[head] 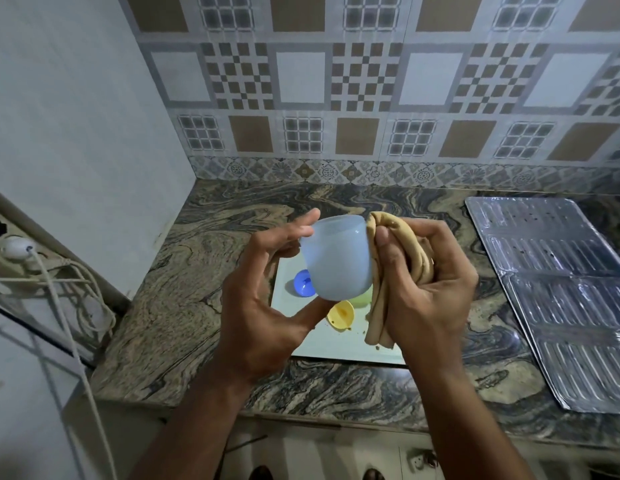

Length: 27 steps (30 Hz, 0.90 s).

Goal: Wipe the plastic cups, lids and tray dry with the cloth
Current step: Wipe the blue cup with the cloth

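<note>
My left hand [267,289] holds a pale blue plastic cup [336,259] above the counter, fingers at its top and thumb under its lower edge. My right hand [430,285] grips a bunched tan cloth [410,261] pressed against the cup's right side; a strip of cloth hangs down. Below lies a white tray [322,344] on the counter. On it sit a blue lid [303,284], a yellow lid [341,315] and a pale green piece [362,299] partly hidden behind the cup.
The marbled stone counter [184,289] meets a tiled wall at the back. A ribbed metal sheet [558,292] covers the right side. White cables and a plug [17,247] hang at the left, beyond the counter's edge.
</note>
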Tool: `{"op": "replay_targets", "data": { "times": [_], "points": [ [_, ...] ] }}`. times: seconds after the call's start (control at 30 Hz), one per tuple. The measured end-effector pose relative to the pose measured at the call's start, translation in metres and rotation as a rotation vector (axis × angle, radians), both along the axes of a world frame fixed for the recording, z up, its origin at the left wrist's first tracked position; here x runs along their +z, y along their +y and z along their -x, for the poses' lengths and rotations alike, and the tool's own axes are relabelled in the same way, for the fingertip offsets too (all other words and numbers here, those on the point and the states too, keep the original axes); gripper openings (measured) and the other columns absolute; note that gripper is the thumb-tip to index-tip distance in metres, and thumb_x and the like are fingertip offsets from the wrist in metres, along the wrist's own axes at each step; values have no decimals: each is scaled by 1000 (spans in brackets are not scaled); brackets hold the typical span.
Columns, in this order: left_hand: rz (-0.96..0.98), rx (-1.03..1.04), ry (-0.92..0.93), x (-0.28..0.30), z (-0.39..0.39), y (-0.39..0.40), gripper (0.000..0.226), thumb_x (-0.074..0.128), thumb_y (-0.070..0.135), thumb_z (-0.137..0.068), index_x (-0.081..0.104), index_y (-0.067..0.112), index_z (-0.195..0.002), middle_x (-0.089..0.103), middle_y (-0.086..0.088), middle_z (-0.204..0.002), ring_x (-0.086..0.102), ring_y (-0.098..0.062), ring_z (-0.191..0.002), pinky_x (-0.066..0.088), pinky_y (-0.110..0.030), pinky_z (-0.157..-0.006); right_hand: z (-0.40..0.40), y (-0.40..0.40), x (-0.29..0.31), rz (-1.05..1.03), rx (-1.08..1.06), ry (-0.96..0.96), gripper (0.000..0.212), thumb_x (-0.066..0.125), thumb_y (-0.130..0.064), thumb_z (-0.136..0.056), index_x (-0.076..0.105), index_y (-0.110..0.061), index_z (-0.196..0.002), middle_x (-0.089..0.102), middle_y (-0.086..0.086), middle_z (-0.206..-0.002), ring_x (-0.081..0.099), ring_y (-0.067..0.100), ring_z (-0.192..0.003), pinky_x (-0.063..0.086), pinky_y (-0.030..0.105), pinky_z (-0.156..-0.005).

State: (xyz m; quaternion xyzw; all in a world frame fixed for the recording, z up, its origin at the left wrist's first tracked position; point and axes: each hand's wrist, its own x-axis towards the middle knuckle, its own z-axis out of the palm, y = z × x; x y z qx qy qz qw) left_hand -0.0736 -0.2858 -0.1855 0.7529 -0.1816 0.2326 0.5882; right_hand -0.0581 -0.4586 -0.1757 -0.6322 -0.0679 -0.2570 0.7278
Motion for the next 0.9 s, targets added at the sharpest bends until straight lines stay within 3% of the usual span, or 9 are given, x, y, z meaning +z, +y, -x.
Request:
{"op": "replay_targets", "data": {
  "times": [0.1,0.2,0.3,0.5,0.67,0.73,0.9],
  "points": [
    [8,13,-11,-1,0,-4,74,86,-8,-76,49,16,-136,51,-14,-156,54,-32,-142,51,-59,-103,1,0,-4,-71,15,17,10,77,-21,-97,70,-13,-99,76,-8,-86,69,4,-76,54,19,-70],
    [66,24,29,-3,0,-8,80,85,-15,-74,51,19,-138,57,-13,-149,62,-28,-132,55,-49,-102,7,3,-9,-78,-16,2,12,76,-28,-95,70,-19,-100,76,-4,-88,70,7,-77,55,23,-71],
    [122,-46,93,-4,7,-13,83,81,-14,-72,46,14,-142,61,-8,-143,62,-28,-133,53,-41,-104,9,6,-9,-50,-58,-37,10,77,-28,-95,69,-25,-100,77,-6,-92,72,10,-79,57,29,-72],
    [422,-34,291,1,11,-24,70,89,23,-70,52,19,-128,74,-6,-128,71,-26,-119,61,-38,-91,16,12,-5,23,28,-65,14,75,-10,-91,69,-11,-103,78,-20,-93,72,-6,-80,54,10,-70],
    [537,-141,448,5,4,-9,81,95,52,-62,55,22,-125,77,4,-116,73,-17,-106,61,-31,-80,5,3,2,-27,162,40,7,79,-14,-93,74,-12,-96,77,-8,-84,69,2,-76,55,18,-68],
    [567,-216,490,7,2,-9,87,94,58,-61,55,18,-128,76,6,-111,71,-16,-105,60,-33,-82,-2,1,6,-37,199,92,8,80,-16,-92,74,-11,-95,76,-8,-82,67,2,-75,54,19,-68],
    [886,-296,604,7,-2,-21,102,91,52,-70,48,4,-150,61,-20,-146,62,-30,-130,56,-36,-101,-5,3,0,-148,286,243,13,80,-26,-91,73,-16,-92,70,-7,-74,62,7,-61,54,29,-57]
  ]
}}
